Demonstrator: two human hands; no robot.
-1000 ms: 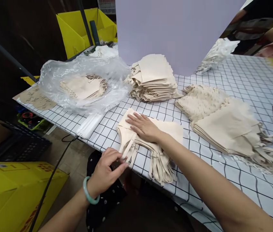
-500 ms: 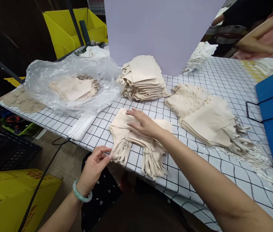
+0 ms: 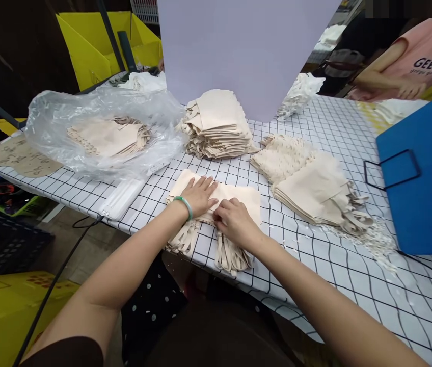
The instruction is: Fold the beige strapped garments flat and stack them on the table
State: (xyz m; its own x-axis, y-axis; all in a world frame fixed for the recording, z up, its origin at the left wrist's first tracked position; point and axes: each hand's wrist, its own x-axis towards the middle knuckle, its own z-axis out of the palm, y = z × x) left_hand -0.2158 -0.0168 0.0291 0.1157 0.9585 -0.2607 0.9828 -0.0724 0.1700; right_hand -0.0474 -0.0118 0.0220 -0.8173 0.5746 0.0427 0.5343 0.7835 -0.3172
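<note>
A stack of beige cloth garments [image 3: 244, 195], apparently camisole-like tops with straps, lies before me near the table's front edge. Two bunches of looped straps [image 3: 232, 257] point toward me from it. My left hand [image 3: 197, 195], wearing a green bangle, lies flat with spread fingers on the left half of the stack. Beside it, my right hand [image 3: 238, 223] has its fingers curled and pressed together at the stack's upper layer, near the front edge. Its fingertips are partly hidden, though they appear to pinch the cloth.
Behind stands a taller beige stack [image 3: 219, 122]. More folded beige pieces [image 3: 311, 186] lie right, near white scraps [image 3: 378, 244]. A clear plastic bag [image 3: 48, 122] holds beige pieces. A white power bank-like box [image 3: 122, 199] trails a cable. A blue panel [image 3: 426, 168] stands right; a person [image 3: 410, 66] sits beyond.
My left hand has moved from the strap ends up onto the stack and lies flat. My right hand has drawn back toward the front edge and curled its fingers. The view has shifted slightly right.
</note>
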